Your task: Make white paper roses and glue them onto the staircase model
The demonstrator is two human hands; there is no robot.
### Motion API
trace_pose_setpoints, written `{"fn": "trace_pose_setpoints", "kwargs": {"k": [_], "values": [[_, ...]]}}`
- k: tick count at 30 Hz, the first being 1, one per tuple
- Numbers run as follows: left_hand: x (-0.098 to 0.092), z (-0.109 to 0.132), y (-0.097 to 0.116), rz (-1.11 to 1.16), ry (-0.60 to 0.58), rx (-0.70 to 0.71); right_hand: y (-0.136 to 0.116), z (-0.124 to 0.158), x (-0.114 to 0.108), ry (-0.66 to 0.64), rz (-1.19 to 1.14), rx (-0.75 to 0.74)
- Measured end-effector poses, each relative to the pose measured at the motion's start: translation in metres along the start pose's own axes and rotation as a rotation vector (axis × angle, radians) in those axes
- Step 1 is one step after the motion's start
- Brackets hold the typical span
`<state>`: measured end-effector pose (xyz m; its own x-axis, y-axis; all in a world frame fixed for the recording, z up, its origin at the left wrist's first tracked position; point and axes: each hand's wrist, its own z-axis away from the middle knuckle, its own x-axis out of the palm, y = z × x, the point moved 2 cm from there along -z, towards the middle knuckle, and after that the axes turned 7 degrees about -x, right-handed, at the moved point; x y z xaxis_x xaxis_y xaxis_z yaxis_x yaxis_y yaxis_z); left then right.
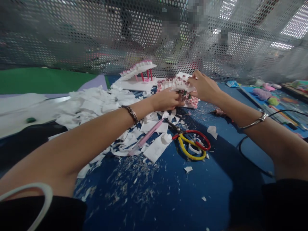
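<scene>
Left hand point(166, 100), mine, one, bare, the nearer to me, curled at the near side of the work, grip partly hidden so I cannot tell whether it pinches; right hand point(205, 86), one, its fingers pinching the upper right end. Blue table point(173, 195), bearing red-and-yellow scissors point(180, 136) and one pink stick-shaped tool point(147, 137) short of my hands. Between them, one pink-and-white frilled model point(179, 84), long axis seemingly crosswise; farther left, one pink-posted model point(141, 68).

Held model point(178, 84): white, mottled pinkish red
Standing model point(139, 68): white, pink-edged top, red posts
Scissors point(191, 141): one loop red, one yellow
Slim tool point(149, 134): pale pink
Paper scraps point(93, 102): white
Table point(156, 199): blue
Screen point(84, 32): grey, dotted
Sheet point(36, 78): green
</scene>
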<state>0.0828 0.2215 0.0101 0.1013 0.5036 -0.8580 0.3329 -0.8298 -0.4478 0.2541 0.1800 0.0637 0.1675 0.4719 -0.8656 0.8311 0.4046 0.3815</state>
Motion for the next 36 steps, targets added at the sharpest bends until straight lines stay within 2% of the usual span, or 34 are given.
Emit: {"fn": "trace_pose_setpoints", "kwargs": {"k": [9,12,20,30,33,36], "values": [[-0.004,0.006,-0.002,0.054,-0.091,-0.076,0.012,-0.012,0.015,-0.048,0.015,-0.044],[-0.004,0.006,-0.002,0.013,-0.133,-0.057,0.012,-0.014,0.017,-0.057,0.018,-0.047],[-0.002,0.005,-0.001,0.009,-0.074,-0.051,0.015,-0.02,0.021,-0.071,-0.018,-0.049],[-0.002,0.006,0.004,0.065,-0.148,-0.122,0.015,-0.022,0.02,-0.099,-0.063,-0.036],[-0.003,0.01,-0.002,0.154,-0.117,-0.168,0.017,-0.019,0.021,-0.098,-0.105,-0.037],[-0.021,0.012,-0.017,0.232,0.029,-0.311,0.015,-0.014,0.015,-0.057,-0.154,-0.075]]}}
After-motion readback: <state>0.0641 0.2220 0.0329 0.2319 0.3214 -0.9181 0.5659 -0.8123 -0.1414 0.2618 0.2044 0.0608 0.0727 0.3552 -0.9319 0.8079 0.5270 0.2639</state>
